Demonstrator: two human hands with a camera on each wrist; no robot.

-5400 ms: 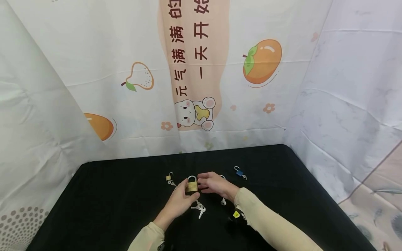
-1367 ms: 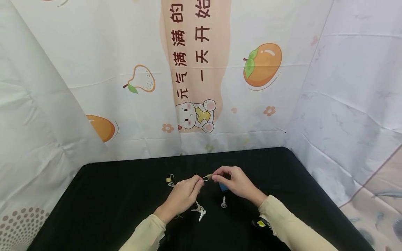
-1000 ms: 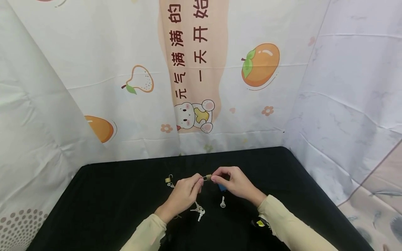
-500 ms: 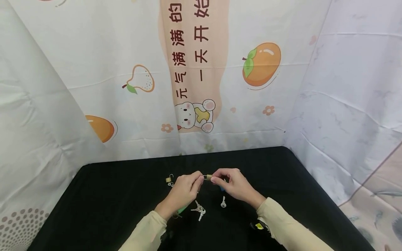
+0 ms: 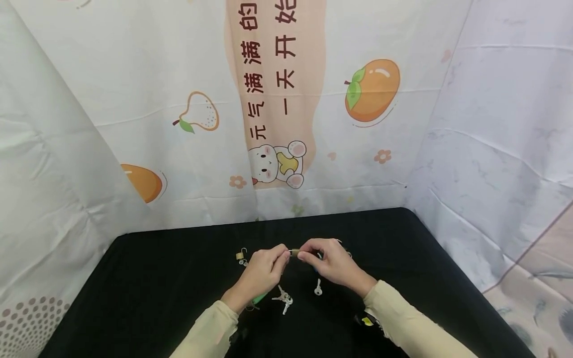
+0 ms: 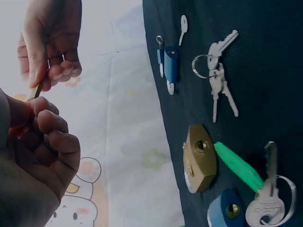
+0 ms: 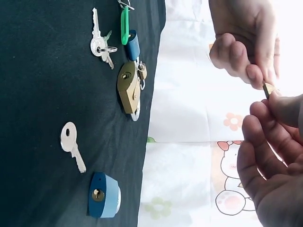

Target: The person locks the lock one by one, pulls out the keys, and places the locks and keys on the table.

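A small brass padlock [image 5: 294, 252] is held in the air between both hands. My left hand [image 5: 261, 272] pinches the shackle end between thumb and fingertip. Opposite it, my right hand [image 5: 334, 262] pinches the brass body. In the right wrist view only a sliver of the padlock [image 7: 268, 89] shows between the fingertips, so whether the shackle is latched is hidden. Below the hands, a larger brass padlock [image 6: 201, 161] stands on the black cloth, with a bunch of keys [image 6: 216, 78] near it.
A blue padlock [image 7: 105, 195] stands beside a single key [image 7: 69, 138]. Another blue padlock [image 6: 226, 210] lies near a key with a ring [image 6: 265, 208] and a green tag [image 6: 239, 165]. Another small brass padlock [image 5: 239, 256], shackle open, sits at the left. A patterned curtain [image 5: 201, 149] hangs behind.
Earlier, my left hand was at the larger brass padlock and my right hand beside it; now both pinch the small one. In the last second, my right hand has shifted slightly left, towards my left hand.
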